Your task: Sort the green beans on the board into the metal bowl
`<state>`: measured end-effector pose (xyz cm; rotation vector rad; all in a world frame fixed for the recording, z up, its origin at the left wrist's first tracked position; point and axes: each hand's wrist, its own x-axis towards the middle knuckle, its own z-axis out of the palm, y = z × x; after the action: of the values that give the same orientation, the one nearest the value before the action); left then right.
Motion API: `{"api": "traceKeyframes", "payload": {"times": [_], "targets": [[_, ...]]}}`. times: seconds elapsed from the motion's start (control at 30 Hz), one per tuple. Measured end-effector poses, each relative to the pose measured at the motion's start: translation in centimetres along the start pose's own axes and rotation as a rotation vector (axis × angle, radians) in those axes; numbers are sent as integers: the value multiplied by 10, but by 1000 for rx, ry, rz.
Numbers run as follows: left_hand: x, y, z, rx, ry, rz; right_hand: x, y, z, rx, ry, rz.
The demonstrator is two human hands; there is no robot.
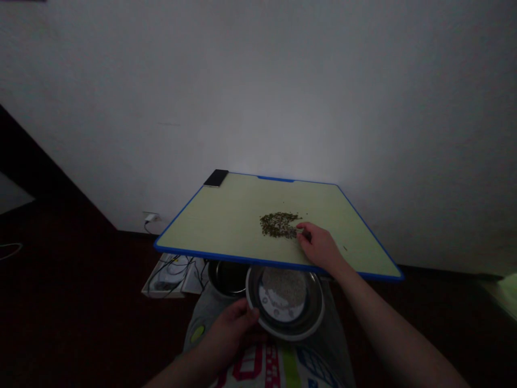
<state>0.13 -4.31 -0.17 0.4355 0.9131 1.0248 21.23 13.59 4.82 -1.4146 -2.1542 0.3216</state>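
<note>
Blue edging runs round a pale green board (226, 215), and a loose heap of small dark grains (278, 224) lies right of its middle. The person's right hand (319, 248) reaches over the board, its fingers (302, 233) half curled and touching the near edge of the heap; whether they pinch any grains cannot be told. 1 stray speck (345, 248) lies apart, just beyond the hand. The left hand (228, 334) is clenched on the rim of a steel bowl (313, 312), which sits just below the board's near edge. Inside the bowl, a layer of pale grains (280, 285) covers part of a white surface. A dark metal pot (228, 277) stands just beside the bowl. A black phone (216, 178) lies at the board's far left corner. Farther left, a white plug (150, 217) sits in a wall socket (150, 214), and cables (169, 275) lie across a white tray (161, 288) on the dark floor. Grey fabric (210, 312) and a printed cloth (262, 369) cover the person's lap.
</note>
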Motion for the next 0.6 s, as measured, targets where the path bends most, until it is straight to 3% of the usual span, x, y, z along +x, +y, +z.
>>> {"api": "traceKeyframes", "payload": {"times": [0.27, 0.6], "targets": [[4, -6, -7, -3, 19, -8, 1, 0, 1, 15, 0, 0], [1, 1, -2, 5, -16, -7, 3, 1, 4, 28, -19, -31]]}}
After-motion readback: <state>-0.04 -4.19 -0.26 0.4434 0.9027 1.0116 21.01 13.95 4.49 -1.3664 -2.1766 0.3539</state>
